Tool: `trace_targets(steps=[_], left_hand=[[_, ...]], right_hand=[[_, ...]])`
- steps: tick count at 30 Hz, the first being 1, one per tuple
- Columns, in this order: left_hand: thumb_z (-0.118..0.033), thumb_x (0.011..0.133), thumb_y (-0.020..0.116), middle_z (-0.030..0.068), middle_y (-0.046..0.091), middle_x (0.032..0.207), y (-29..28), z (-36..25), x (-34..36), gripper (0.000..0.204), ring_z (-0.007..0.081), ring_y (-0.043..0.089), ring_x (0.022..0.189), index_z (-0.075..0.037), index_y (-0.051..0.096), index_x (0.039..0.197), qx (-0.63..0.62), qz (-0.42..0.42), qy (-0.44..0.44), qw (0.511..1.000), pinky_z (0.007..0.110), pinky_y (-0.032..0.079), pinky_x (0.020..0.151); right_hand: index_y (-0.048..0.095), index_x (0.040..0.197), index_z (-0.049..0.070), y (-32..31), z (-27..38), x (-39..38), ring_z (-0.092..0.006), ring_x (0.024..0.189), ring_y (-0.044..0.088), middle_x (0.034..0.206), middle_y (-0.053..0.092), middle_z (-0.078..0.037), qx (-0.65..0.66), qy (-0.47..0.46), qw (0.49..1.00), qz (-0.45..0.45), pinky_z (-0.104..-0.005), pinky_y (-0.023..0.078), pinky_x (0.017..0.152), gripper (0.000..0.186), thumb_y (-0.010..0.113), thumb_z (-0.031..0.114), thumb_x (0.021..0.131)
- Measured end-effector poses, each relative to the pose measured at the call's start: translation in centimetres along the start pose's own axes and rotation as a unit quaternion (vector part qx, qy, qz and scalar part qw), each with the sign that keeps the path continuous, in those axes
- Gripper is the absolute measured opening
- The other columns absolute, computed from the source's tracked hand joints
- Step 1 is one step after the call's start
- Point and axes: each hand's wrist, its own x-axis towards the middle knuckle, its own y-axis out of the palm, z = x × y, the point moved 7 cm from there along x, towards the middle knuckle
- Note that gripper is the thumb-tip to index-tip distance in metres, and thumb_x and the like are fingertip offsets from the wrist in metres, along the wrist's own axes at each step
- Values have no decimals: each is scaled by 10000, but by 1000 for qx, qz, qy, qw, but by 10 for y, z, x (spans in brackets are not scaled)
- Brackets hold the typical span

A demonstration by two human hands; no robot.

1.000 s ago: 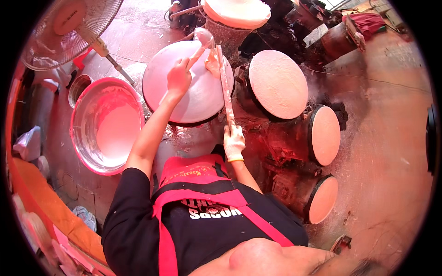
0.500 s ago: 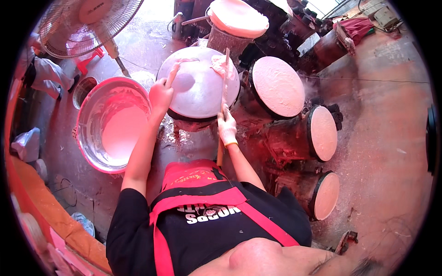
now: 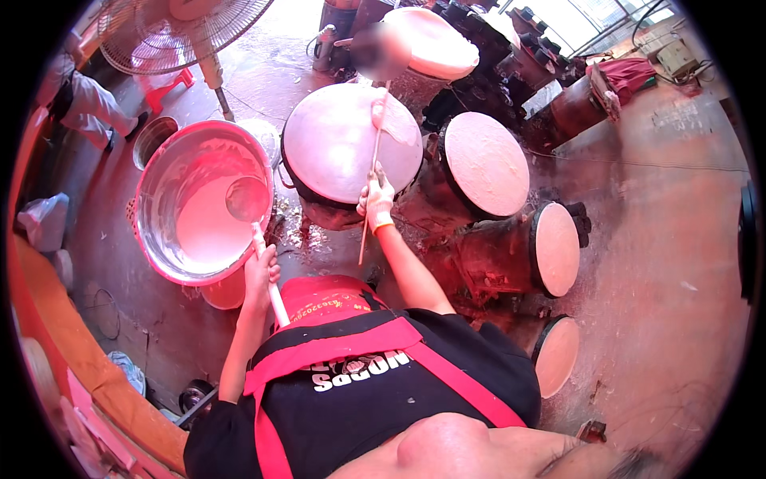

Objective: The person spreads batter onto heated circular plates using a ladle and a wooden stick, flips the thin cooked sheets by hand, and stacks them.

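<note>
My left hand is closed round the pale handle of a ladle. The ladle's round bowl rests over the white batter inside a large pink-rimmed basin. My right hand, in a pale glove with a yellow cuff, grips a long thin wooden stick. The stick slants up across a round pale griddle, and its far part lies by a smear of batter on the griddle's right side.
Several drum stoves with batter-covered round tops, such as this one, stand to the right. Another coated griddle lies beyond, beside a dark blurred patch. A standing fan is at far left, near a person's legs and a red stool.
My left hand has come back from over the griddle to the near edge of the basin, bringing the ladle over the batter. My right hand has shifted slightly left and up with the stick.
</note>
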Motion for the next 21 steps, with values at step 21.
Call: trace_targets(steps=[21], left_hand=[[11, 873, 509, -11, 398, 591, 28, 123, -20, 103, 43, 396, 452, -6, 443, 796, -475, -47, -217, 851, 155, 328, 348]], right_hand=[[510, 1325, 255, -59, 75, 14, -72, 347, 306, 515, 370, 49, -191, 105, 953, 209, -252, 268, 313, 387, 547, 252, 939]])
